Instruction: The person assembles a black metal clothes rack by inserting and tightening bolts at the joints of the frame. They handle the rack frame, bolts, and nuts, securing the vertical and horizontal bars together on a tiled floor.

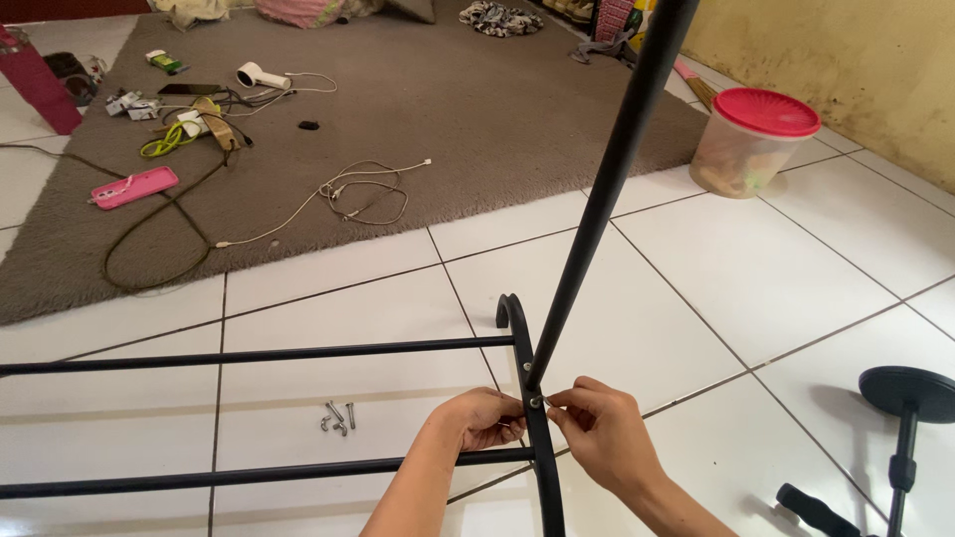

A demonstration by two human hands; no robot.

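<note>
A black metal frame lies on the white tiled floor: two long horizontal bars meet a curved end piece. A tall black pole rises from that end piece toward the top of the view. My left hand grips the end piece from the left at the joint. My right hand pinches a small screw at the joint from the right. Several loose screws lie on the tile between the two bars.
A brown rug carries cables, a white hair dryer, a pink phone case and small clutter. A clear container with a red lid stands by the yellow wall. A black round-topped stand is at the lower right.
</note>
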